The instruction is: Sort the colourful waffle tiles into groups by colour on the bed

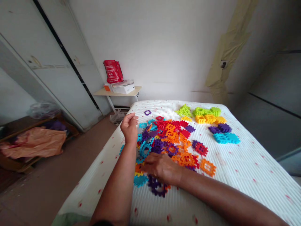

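Orange, red, purple and teal tiles (169, 138) lie heaped mid-bed (246, 175), toward its left edge. Sorted stacks (211, 121) of green, yellow, purple and teal sit near the far right corner. A red bag (113, 71) stands on a table (117, 93) beyond the bed. Bare cover runs along the near and right edges. The right grip (162, 168) lies palm down, fingers flat on the heap's near side. The left grip (129, 127) hovers by the left edge, loosely curled and empty.

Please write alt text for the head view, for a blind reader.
A right hand rests on a pile of colourful plastic grid tiles on a white ribbed bedspread; the left hand hovers at its far left edge. Separate same-colour groups lie far right.
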The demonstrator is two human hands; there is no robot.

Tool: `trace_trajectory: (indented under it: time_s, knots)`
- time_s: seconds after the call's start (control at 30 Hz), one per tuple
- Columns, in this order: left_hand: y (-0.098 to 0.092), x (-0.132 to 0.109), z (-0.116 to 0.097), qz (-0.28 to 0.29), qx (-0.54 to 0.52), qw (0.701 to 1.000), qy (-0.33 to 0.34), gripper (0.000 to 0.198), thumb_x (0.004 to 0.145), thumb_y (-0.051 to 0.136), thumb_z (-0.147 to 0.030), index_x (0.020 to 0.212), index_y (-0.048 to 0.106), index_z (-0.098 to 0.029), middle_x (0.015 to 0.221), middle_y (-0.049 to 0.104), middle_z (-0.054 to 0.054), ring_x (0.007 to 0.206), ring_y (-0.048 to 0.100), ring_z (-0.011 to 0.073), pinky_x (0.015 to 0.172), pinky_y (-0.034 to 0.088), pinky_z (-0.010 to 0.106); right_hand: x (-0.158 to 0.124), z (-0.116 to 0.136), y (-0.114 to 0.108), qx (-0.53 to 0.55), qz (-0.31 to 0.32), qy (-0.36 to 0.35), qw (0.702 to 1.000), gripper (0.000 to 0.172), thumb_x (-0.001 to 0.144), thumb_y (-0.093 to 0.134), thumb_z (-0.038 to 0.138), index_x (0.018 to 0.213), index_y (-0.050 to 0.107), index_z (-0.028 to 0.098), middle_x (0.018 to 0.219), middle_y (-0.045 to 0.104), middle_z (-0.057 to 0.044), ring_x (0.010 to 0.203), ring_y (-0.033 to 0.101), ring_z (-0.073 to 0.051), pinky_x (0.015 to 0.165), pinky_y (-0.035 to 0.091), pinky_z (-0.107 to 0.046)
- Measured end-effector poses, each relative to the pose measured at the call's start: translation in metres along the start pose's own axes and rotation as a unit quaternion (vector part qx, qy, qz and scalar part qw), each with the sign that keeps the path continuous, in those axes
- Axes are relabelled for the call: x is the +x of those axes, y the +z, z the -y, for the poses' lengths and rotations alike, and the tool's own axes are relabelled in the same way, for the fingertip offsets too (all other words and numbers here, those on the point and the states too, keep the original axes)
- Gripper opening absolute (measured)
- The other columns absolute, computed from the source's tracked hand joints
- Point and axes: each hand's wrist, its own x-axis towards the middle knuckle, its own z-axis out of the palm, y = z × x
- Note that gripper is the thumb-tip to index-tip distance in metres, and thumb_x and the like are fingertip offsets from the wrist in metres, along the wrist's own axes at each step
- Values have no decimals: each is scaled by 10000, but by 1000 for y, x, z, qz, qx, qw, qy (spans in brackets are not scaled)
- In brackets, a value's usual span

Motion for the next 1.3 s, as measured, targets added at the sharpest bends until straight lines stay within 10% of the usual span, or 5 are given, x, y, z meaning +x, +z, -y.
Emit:
trace_trajectory:
  time_s: [0.33,0.53,0.73,1.1,1.3]
  knots:
    - [-3,9,14,-19,18,1000,-10,246,678,582,-256,882,657,-140,683,636,-10,539,520,78,549,422,201,17,4,25,-101,47,28,993,125,885,490,256,890,606,210,894,590,-15,760,531,-158,517,392,-232]
    - [6,19,9,-26,35,999,5,262,655,555,-231,875,665,-140,675,632,-11,532,530,86,541,425,209,1,-16,-1,121,-29,69,990,97,801,571,196,880,628,188,894,607,-19,863,552,-140,663,432,-212]
    - [24,22,0,-23,25,999,7,247,659,554,-238,861,663,-147,671,629,-12,526,519,81,521,414,198,-37,-52,-32,437,-147,219,860,100,728,641,240,786,608,165,731,549,29,601,478,-70,565,393,-193]
    - [101,26,-7,49,-44,998,-23,234,637,529,-232,807,661,-140,600,601,-10,492,504,85,475,386,190,-124,-108,-86,502,-431,377,648,192,636,713,280,699,565,174,531,545,46,452,443,-75,452,345,-208]
    - [79,16,-13,117,13,993,-5,239,664,584,-268,862,672,-168,690,649,-5,557,539,92,543,422,194,-147,-128,-88,556,-486,350,576,218,554,752,226,639,559,171,572,545,41,498,460,-70,443,349,-187]
